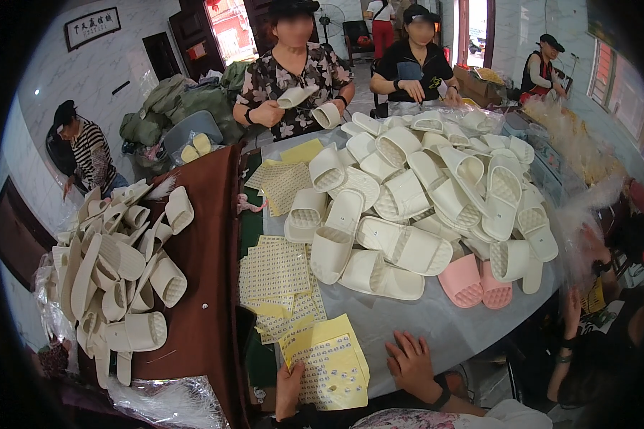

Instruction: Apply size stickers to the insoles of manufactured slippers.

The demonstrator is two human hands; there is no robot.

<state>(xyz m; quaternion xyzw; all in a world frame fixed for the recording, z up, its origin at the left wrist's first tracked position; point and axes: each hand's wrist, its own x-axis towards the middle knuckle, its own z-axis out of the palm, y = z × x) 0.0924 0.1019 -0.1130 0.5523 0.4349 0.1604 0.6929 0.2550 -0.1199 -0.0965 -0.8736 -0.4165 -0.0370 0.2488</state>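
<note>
My left hand (289, 388) pinches the left edge of a yellow sticker sheet (329, 390) dotted with small round labels, near the table's front edge. A second yellow sheet lies behind it. My right hand (413, 366) rests on the grey table covering (436, 322), its fingers spread and nothing in them. More sticker sheets (272, 268) overlap on the table beyond my left hand. Past my right hand rises a big heap of cream slide slippers (408, 193). Two pink slippers (461, 280) sit at the heap's near edge.
To the left, a brown-covered table (207, 286) carries another heap of beige slippers (114, 264) and clear plastic bags (168, 400). Across the table, a person (293, 86) holds two slippers; another person (415, 71) works beside. At right, a person's arm (569, 343) comes close.
</note>
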